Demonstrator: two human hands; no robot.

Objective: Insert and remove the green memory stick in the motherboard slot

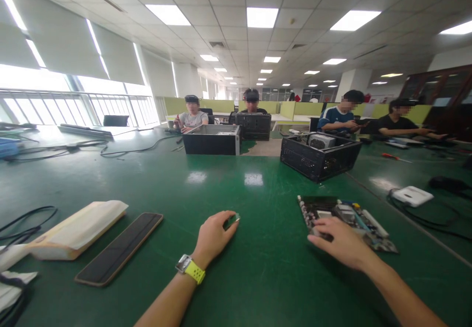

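Note:
My left hand (pixel 215 236), with a yellow-strapped watch (pixel 191 268) on its wrist, is over the middle of the green table. Thumb and forefinger are pinched on a small flat silvery piece (pixel 237 217), too small to make out fully. To the right, a computer motherboard (pixel 354 219) lies on the table with its slots and connectors facing up. My right hand (pixel 337 238) is at the board's near left part, thumb and fingers bent around its edge; the fingertips' exact contact is partly hidden.
A black computer case (pixel 319 157) with a power supply inside stands beyond the board. Another case (pixel 212 140) sits further back. At left lie a long dark flat panel (pixel 120 248), a paper-wrapped package (pixel 81 228) and cables. A white box (pixel 412 195) is at right. Several people sit opposite.

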